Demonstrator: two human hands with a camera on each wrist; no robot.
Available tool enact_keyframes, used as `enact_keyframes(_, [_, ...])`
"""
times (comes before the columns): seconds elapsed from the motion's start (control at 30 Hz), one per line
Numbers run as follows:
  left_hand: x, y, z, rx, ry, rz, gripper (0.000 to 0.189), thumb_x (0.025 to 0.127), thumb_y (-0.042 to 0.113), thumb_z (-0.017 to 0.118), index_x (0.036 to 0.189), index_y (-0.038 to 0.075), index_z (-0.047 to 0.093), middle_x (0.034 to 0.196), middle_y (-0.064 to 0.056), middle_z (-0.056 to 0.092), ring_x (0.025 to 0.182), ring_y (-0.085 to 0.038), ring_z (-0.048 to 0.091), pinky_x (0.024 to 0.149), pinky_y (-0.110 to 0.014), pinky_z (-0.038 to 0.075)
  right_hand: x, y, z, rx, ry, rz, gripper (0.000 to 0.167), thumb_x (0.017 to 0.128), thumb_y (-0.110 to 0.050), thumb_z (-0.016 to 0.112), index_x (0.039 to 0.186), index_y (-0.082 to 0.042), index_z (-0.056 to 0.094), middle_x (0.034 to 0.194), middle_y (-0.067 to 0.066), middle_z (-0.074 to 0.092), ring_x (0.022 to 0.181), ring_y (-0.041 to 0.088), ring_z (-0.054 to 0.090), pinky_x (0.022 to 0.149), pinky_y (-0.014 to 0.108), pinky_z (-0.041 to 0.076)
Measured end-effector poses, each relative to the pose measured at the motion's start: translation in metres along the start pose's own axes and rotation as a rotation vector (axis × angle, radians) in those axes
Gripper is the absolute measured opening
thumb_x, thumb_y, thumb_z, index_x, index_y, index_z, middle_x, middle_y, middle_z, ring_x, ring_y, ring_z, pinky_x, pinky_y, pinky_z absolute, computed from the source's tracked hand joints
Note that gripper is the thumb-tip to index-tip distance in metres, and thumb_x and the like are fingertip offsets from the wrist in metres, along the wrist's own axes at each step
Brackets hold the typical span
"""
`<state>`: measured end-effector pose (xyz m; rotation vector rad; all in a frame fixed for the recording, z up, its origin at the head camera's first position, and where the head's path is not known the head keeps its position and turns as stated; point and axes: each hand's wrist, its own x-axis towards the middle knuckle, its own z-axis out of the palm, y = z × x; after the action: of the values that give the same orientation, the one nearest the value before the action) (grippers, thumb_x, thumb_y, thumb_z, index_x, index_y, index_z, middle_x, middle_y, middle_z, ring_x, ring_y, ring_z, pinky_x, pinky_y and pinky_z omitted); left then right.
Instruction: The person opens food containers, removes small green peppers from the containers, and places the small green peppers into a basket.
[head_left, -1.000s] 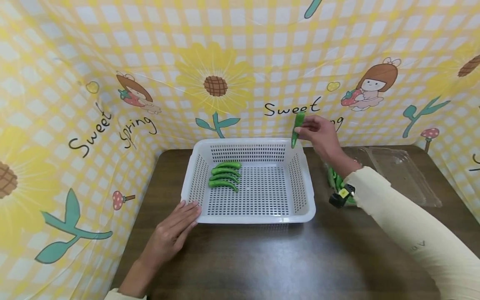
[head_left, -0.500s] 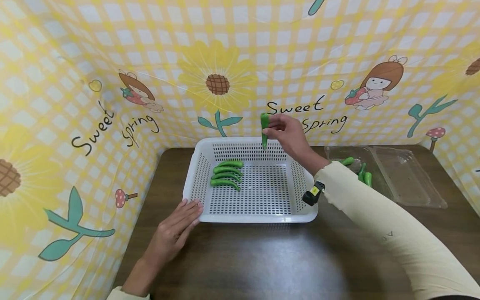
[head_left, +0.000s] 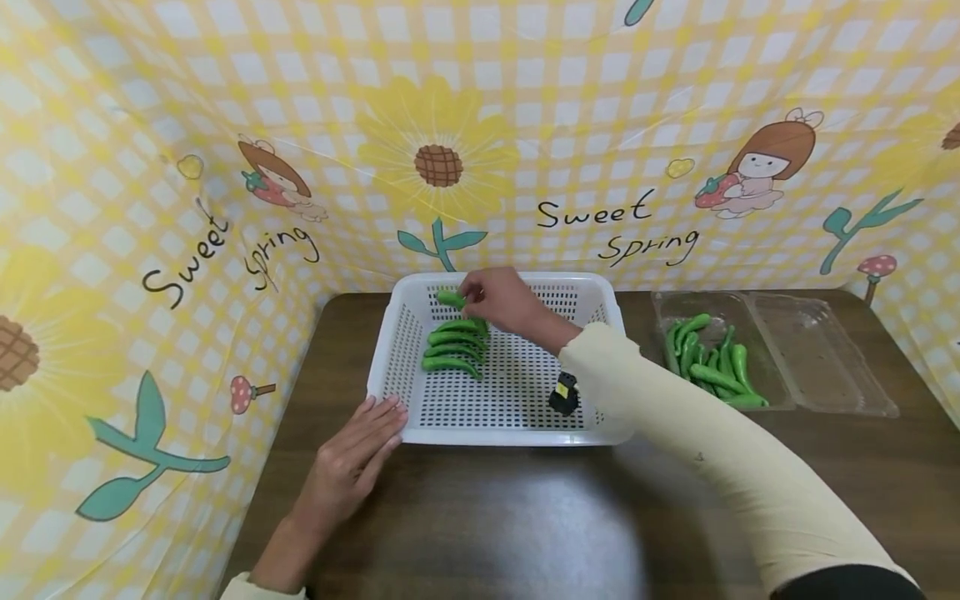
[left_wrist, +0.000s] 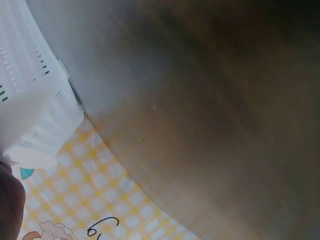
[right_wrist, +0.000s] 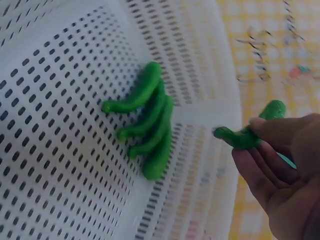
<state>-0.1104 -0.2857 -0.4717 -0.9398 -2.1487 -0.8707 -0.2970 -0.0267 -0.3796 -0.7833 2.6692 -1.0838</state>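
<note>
Pinching the probably light, firm, slick chili pepper (right_wrist: 245, 141) mid-length, the right hand (head_left: 504, 302) grips sensibly; the left hand (head_left: 351, 457) lies straight-fingered.

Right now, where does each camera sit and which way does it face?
On the head: faces forward and down at basket; left hand, right hand, sleeves show.
On left wrist: faces table and basket; part of that hand shows.
On right wrist: faces into the basket; that hand pinches a pepper.
Both head and right wrist show four other peppers.
</note>
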Motion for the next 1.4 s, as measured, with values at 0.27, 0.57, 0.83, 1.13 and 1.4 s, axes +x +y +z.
enact_keyframes(0.27, [-0.001, 0.002, -0.001, 0.005, -0.008, -0.019, 0.030, 0.105, 0.019, 0.061, 0.120, -0.003, 0.073, 0.121, -0.022, 0.073, 0.123, -0.034, 0.068, 0.122, -0.043, 0.042, 0.013, -0.018, 0.045, -0.298, -0.262, -0.082, 0.015, 0.092, -0.008, 0.075, 0.107, -0.007, 0.074, 0.101, 0.003, 0.074, 0.091, 0.014, 0.065, 0.084, 0.027, 0.060])
enact_keyframes(0.57, [0.002, 0.005, -0.004, 0.006, -0.028, -0.059, 0.029, 0.104, 0.018, 0.062, 0.123, -0.001, 0.073, 0.123, -0.019, 0.073, 0.123, -0.034, 0.068, 0.124, -0.043, 0.041, 0.017, -0.029, 0.072, -0.522, -0.437, -0.080, 0.013, 0.091, -0.005, 0.075, 0.102, -0.010, 0.070, 0.091, -0.002, 0.070, 0.078, 0.011, 0.058, 0.073, 0.019, 0.055])
enact_keyframes(0.83, [0.001, 0.004, -0.004, 0.012, -0.038, -0.062, 0.031, 0.105, 0.021, 0.060, 0.123, 0.000, 0.073, 0.123, -0.019, 0.073, 0.122, -0.034, 0.068, 0.123, -0.043, 0.041, 0.017, -0.022, 0.089, -0.703, -0.486, -0.125, 0.013, 0.092, -0.007, 0.074, 0.099, -0.014, 0.067, 0.101, -0.001, 0.072, 0.086, 0.009, 0.063, 0.086, 0.020, 0.060])
enact_keyframes(1.13, [-0.002, 0.005, -0.005, 0.013, -0.039, -0.079, 0.029, 0.103, 0.018, 0.063, 0.124, 0.000, 0.072, 0.125, -0.019, 0.073, 0.124, -0.033, 0.068, 0.124, -0.042, 0.040, 0.011, -0.023, 0.067, -0.615, -0.440, -0.113, 0.025, 0.093, -0.014, 0.077, 0.115, -0.012, 0.066, 0.103, -0.001, 0.069, 0.088, 0.011, 0.059, 0.079, 0.022, 0.057])
enact_keyframes(1.4, [-0.001, 0.004, -0.003, 0.002, -0.017, -0.058, 0.030, 0.104, 0.019, 0.062, 0.123, -0.002, 0.072, 0.124, -0.020, 0.073, 0.123, -0.034, 0.068, 0.123, -0.043, 0.041, -0.022, 0.006, -0.020, -0.481, -0.120, -0.056, 0.011, 0.100, -0.022, 0.069, 0.100, -0.012, 0.067, 0.093, 0.003, 0.072, 0.081, 0.017, 0.066, 0.069, 0.031, 0.061])
